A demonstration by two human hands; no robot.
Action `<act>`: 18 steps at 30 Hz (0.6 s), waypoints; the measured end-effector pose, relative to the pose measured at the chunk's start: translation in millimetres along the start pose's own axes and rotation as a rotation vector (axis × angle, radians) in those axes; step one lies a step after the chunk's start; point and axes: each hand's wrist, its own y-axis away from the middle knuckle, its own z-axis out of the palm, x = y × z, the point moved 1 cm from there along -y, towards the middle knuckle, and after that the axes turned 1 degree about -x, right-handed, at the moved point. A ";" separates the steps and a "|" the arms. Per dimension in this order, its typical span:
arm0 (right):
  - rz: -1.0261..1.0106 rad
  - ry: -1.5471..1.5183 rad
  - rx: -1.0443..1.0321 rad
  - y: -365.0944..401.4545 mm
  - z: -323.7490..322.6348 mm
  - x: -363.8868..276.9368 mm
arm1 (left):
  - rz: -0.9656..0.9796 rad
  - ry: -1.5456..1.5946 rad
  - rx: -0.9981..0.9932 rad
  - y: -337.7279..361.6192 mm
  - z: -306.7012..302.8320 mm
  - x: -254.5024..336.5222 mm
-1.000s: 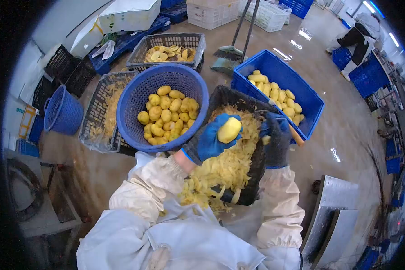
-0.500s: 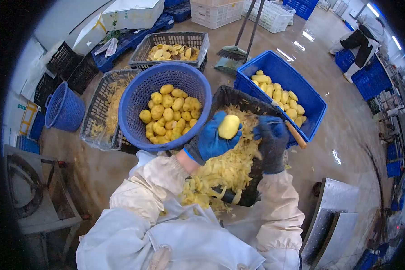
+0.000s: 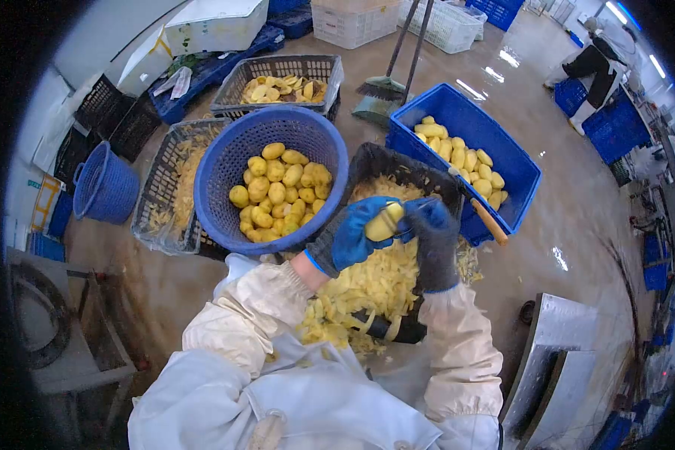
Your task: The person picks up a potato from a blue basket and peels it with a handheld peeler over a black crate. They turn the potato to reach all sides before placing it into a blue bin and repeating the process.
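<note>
My left hand [image 3: 346,238], in a blue-palmed glove, is closed around a peeled-looking yellow potato [image 3: 383,223]. My right hand [image 3: 436,238], gloved too, is closed with its fingertips right at the potato's far side; what it grips, I cannot tell. Both hands are over a black crate [image 3: 369,159] heaped with potato peelings [image 3: 386,279]. Left of them, a round blue basket [image 3: 217,176] holds several unpeeled potatoes [image 3: 276,187]. On the right, peeled potatoes [image 3: 469,161] lie in a blue bin [image 3: 516,176]. A wooden-handled tool [image 3: 490,223] rests across the bin's near edge.
Crates with peelings [image 3: 184,172] and potato pieces [image 3: 281,90] stand behind the basket. A broom and dustpan [image 3: 379,101] are upright beyond the bin. Another blue basket [image 3: 106,184] sits far left, metal plates [image 3: 551,352] front right. A person [image 3: 604,64] bends at the back right.
My right hand has moved left and up against the potato. The potato has turned from upright to tilted in my left hand.
</note>
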 end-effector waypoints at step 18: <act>-0.089 -0.029 0.190 -22.5 -51.2 27.3 | -0.261 0.326 -0.087 9.1 13.7 1.7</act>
